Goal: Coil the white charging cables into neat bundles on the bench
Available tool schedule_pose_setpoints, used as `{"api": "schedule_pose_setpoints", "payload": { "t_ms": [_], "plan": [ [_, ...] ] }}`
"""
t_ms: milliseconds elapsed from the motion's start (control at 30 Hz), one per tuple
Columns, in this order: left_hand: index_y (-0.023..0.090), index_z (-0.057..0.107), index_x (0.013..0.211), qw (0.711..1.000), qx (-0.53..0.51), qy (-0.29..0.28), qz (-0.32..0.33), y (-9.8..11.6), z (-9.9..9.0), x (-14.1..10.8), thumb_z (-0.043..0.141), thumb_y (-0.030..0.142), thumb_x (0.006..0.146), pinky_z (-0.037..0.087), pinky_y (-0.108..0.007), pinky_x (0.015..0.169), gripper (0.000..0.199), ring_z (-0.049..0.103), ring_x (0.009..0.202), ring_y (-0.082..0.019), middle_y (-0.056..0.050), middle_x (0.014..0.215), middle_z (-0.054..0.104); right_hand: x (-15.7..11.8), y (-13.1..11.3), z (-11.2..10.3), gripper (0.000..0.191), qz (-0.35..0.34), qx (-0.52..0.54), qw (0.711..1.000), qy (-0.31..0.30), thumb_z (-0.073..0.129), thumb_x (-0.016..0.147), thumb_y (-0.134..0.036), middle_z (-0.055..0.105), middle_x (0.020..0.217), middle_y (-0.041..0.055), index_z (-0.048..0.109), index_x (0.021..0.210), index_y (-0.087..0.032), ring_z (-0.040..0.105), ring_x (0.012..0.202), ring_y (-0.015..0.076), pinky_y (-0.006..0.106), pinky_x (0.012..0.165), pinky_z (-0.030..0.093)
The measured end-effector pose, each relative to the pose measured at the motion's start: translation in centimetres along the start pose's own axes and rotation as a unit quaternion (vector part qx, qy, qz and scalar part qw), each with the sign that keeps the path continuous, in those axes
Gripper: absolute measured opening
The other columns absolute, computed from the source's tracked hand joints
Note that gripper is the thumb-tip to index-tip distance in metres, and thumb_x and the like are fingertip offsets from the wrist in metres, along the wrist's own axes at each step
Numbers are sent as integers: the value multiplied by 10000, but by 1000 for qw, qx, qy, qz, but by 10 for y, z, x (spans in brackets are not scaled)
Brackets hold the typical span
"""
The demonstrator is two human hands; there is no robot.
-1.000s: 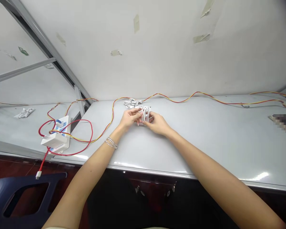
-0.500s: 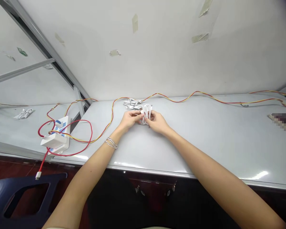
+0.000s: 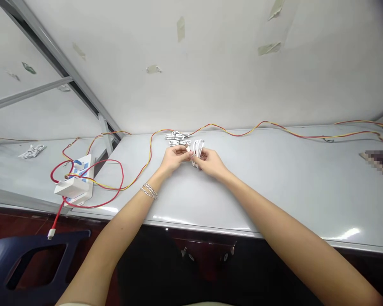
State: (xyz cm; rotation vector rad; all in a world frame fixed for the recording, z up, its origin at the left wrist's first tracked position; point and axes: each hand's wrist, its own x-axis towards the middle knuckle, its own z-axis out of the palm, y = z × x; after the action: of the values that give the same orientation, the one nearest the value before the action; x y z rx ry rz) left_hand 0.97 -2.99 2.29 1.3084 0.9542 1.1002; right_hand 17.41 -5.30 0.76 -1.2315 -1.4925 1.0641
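Observation:
A white charging cable (image 3: 197,148), folded into several upright loops, stands between my hands above the grey tabletop. My right hand (image 3: 210,162) pinches the loops from the right, thumb in front. With thumb and fingers closed, my left hand (image 3: 175,160) grips the cable's end, where a white plug (image 3: 187,147) shows above the fingertips. The fingertips of both hands nearly meet. Just behind my left hand lie bundled white cables (image 3: 178,137), bound with dark ties.
A white power strip (image 3: 88,172) with a plugged-in adapter and red cable (image 3: 123,174) stands at the left. Red and yellow wires (image 3: 236,134) run along the wall. A blue plastic chair (image 3: 35,244) is below left. Another white cable bundle (image 3: 32,151) lies far left.
The plug at my left fingertips has turned and tilted slightly. The loops in my right hand have drawn closer together. Both arms have stayed nearly in place.

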Motion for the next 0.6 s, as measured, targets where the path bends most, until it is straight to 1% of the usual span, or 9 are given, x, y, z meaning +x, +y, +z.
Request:
{"api": "schedule_pose_setpoints", "payload": {
  "t_ms": [133,300,367,433,533,600],
  "plan": [
    [95,677,844,1000,-6,13,-1,-1,1,1,895,461,575,583,-344,775,503,685,775,-181,-83,868,725,2,0,0,320,4,-2,1000,3,681,791,-401,714,819,58,689,1001,-160,581,603,140,260,570,474],
    [113,611,869,999,-18,34,-35,1,1,-1,876,531,592,597,-358,735,567,713,696,-194,-100,823,745,1,-3,-1,259,9,-1,999,35,671,777,-372,712,813,61,677,923,-158,592,648,156,258,581,459],
    [120,596,859,998,-17,39,-35,2,2,-1,876,534,591,600,-354,713,566,714,673,-196,-92,801,742,1,-3,-1,233,8,-4,999,38,668,772,-354,716,829,64,674,897,-157,600,675,162,255,595,458],
    [123,596,851,998,-11,47,-31,2,2,-1,870,535,601,596,-339,676,554,707,647,-190,-85,787,738,1,-3,-1,220,0,-9,1000,28,666,774,-346,722,855,66,678,887,-157,606,698,164,256,619,463],
    [115,628,827,998,3,51,-23,-1,1,1,851,537,630,583,-313,639,517,693,628,-174,-86,785,734,1,-3,-1,202,-11,-24,999,18,659,774,-325,723,869,60,681,884,-157,595,694,158,256,629,458],
    [106,663,802,999,13,45,-22,-2,0,1,845,530,640,580,-311,649,490,690,638,-172,-89,791,734,1,-2,-1,202,-10,-35,999,18,653,767,-312,718,851,50,682,897,-159,582,678,154,251,612,446]
  ]
}}
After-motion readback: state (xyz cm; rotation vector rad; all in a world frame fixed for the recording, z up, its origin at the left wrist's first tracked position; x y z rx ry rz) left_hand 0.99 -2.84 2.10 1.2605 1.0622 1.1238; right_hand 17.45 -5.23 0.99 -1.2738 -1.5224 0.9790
